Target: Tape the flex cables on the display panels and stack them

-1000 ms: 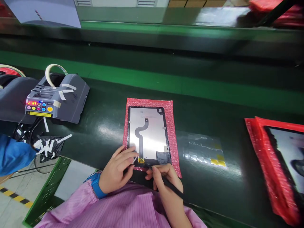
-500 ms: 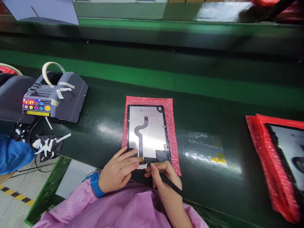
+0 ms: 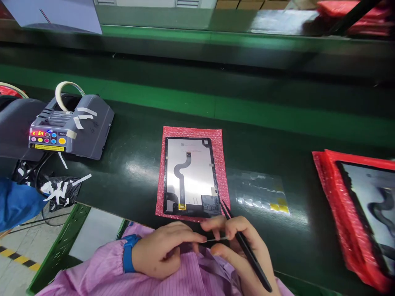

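My right hand (image 3: 243,242) holds black tweezers (image 3: 250,257), their tips pointing up and left beside the panel's lower right corner. Between my two hands is a thin white strip (image 3: 212,239), seen nearly edge-on; it looks like tape. At its left end, my left hand (image 3: 166,248) is closed with fingertips on it, while right-hand fingers meet the other end. Just beyond them a display panel (image 3: 197,172) lies back side up on red bubble wrap (image 3: 220,164). A dark curved flex cable (image 3: 181,181) runs down it to a yellow piece (image 3: 182,206) at the lower edge.
To the right lies a clear sheet (image 3: 262,191) with yellow tabs, then another panel (image 3: 364,189) on red wrap. A grey tape dispenser (image 3: 74,127) stands at left. Below it are a bag with tape scraps (image 3: 60,191), a green crate (image 3: 55,250) and a person's blue sleeve (image 3: 18,205).
Both hands have drawn back from the panel's lower edge toward my body, the white strip moving with them. The tweezers' tips now point away from me, and the yellow piece is uncovered.
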A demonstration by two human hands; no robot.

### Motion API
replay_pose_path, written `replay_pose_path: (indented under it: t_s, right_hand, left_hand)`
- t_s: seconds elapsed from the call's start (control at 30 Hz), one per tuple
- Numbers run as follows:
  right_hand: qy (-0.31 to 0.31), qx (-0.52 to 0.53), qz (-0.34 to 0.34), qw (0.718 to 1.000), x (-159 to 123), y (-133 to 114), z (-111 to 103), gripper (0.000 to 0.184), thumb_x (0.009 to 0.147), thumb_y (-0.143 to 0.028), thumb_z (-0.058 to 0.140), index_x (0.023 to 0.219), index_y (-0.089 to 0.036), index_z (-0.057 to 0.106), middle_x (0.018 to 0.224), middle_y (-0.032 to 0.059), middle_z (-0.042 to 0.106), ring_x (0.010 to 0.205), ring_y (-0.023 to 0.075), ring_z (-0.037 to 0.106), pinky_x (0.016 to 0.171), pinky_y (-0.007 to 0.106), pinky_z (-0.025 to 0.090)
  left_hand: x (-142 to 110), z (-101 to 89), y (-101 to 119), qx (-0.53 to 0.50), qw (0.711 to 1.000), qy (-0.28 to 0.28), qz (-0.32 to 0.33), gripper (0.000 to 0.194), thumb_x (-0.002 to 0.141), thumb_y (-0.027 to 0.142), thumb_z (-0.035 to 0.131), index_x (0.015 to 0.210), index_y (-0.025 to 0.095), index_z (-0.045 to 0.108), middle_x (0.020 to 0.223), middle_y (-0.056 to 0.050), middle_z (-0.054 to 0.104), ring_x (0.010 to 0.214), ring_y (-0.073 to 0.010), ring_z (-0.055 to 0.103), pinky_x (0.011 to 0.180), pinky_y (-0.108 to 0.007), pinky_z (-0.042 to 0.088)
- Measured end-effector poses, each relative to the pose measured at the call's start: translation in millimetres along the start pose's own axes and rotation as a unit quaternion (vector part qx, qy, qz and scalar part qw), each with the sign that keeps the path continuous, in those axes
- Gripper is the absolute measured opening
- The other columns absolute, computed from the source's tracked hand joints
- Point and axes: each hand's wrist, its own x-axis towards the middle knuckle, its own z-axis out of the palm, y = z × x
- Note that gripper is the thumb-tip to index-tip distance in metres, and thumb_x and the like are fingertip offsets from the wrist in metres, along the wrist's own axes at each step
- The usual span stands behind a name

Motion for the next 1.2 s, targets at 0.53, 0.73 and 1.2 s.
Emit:
replay_pose_path:
  t_s: [0.53, 0.73, 1.2]
  right_hand:
    - [-0.177, -0.162, -0.02, 0.971, 146.4, -6.2, 39.7, 0.062, 0.068, -0.072, 0.083, 0.067, -0.025, 0.041, 0.059, -0.005, 0.057, 0.054, 0.0133, 0.048, 0.053, 0.027, 0.036]
    - [-0.178, -0.184, -0.018, 0.966, 152.6, 15.6, 40.4, 0.057, 0.074, -0.067, 0.081, 0.07, -0.025, 0.042, 0.067, -0.0008, 0.068, 0.059, 0.0163, 0.058, 0.06, 0.029, 0.043]
    - [0.057, -0.292, -0.1, 0.949, 176.0, 1.8, 12.8, 0.036, 0.083, -0.048, 0.075, 0.079, -0.027, 0.047, 0.075, -0.0019, 0.072, 0.066, 0.0183, 0.065, 0.066, 0.03, 0.045]
  left_hand:
    - [16.1, -37.9, -7.0, 0.247, 0.967, 0.037, -0.044, 0.05, 0.085, 0.0, 0.041, 0.127, 0.018, 0.062, 0.115, -0.01, 0.072, 0.107, -0.0246, 0.062, 0.094, -0.039, 0.052]
    - [26.6, -49.0, -25.6, 0.487, 0.871, -0.005, -0.06, 0.028, 0.094, 0.008, 0.051, 0.114, 0.02, 0.067, 0.138, -0.006, 0.069, 0.125, -0.0284, 0.054, 0.093, -0.042, 0.042]
    - [36.9, -41.4, -15.0, 0.497, 0.86, 0.073, -0.082, 0.027, 0.096, 0.005, 0.048, 0.109, 0.018, 0.067, 0.124, -0.007, 0.075, 0.117, -0.0293, 0.059, 0.09, -0.042, 0.04]
